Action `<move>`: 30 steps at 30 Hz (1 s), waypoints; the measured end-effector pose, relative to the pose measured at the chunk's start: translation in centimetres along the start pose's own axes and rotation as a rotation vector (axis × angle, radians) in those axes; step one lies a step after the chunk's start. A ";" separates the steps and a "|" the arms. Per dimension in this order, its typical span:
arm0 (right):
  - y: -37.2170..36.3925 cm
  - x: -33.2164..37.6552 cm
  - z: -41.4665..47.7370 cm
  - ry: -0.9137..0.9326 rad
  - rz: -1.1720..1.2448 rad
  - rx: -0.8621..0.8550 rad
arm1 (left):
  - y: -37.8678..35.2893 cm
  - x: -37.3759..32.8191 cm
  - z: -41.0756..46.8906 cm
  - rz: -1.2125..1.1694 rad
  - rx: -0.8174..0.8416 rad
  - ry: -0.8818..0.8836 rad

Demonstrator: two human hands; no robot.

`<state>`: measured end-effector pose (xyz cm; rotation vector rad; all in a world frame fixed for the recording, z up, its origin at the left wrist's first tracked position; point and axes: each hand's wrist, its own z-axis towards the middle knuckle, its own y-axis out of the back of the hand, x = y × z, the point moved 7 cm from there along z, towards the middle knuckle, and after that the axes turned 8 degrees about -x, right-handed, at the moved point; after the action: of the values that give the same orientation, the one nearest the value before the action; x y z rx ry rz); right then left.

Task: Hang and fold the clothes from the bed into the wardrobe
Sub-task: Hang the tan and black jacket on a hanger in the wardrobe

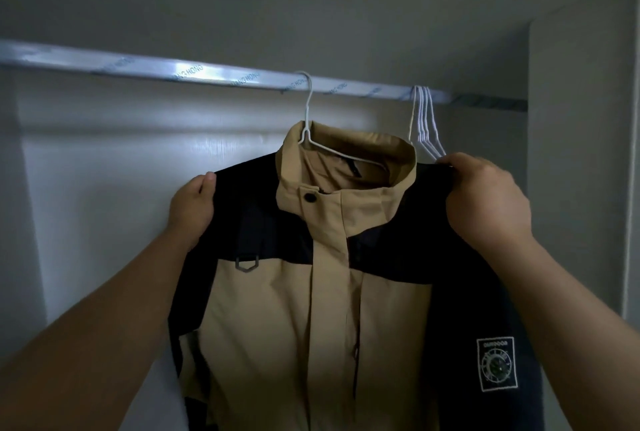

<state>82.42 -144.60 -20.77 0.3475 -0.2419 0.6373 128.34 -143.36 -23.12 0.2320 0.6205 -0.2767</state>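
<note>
The wardrobe [104, 170] fills the view, its pale back wall bare at nine o'clock and a side panel standing at three o'clock. Hanging in the middle of it is the jacket [311, 309], tan with black shoulders and sleeves. It faces the person, its long axis running straight down from twelve to six, collar up and front closed.

The rail [138, 65] crosses the top from nine o'clock towards two. Both arms reach up to the jacket. The left hand [192, 208] sits at nine o'clock of the collar, its fingers curled round the edge of the black shoulder. The right hand [485, 202] sits at three o'clock, its fingers folded over the other shoulder and pinching the cloth there. The right hand is the nearer to the camera.

The white hanger [308, 111] rises out of the collar at twelve o'clock, and its hook looks seated over the rail. So the weight hangs directly above the midpoint between the two grips, and I judge what remains is to square the shoulders on the hanger and let go. If one hand lets go before the other, the jacket may swing round the hook.

The spare hangers [422, 118] hang bunched at one o'clock, just beside the right hand's fingertips. A stitched badge [497, 363] shows on the sleeve at four o'clock.
</note>
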 end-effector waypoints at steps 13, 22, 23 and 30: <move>-0.7 3.0 3.7 0.001 0.167 0.483 | -1.9 2.8 0.5 -0.615 0.501 0.749; -1.9 5.7 3.3 0.175 0.182 0.346 | -2.4 2.2 -1.3 -0.638 0.292 0.768; -2.2 6.1 3.7 0.183 0.146 0.353 | -2.4 2.1 -1.4 -0.632 0.249 0.766; -5.2 10.3 5.4 0.256 -0.131 0.476 | -2.6 0.6 -1.8 -0.546 0.133 0.691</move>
<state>93.01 -145.12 -13.72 0.7257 0.1826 0.5989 127.01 -145.36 -25.24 0.2845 1.3550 -0.7814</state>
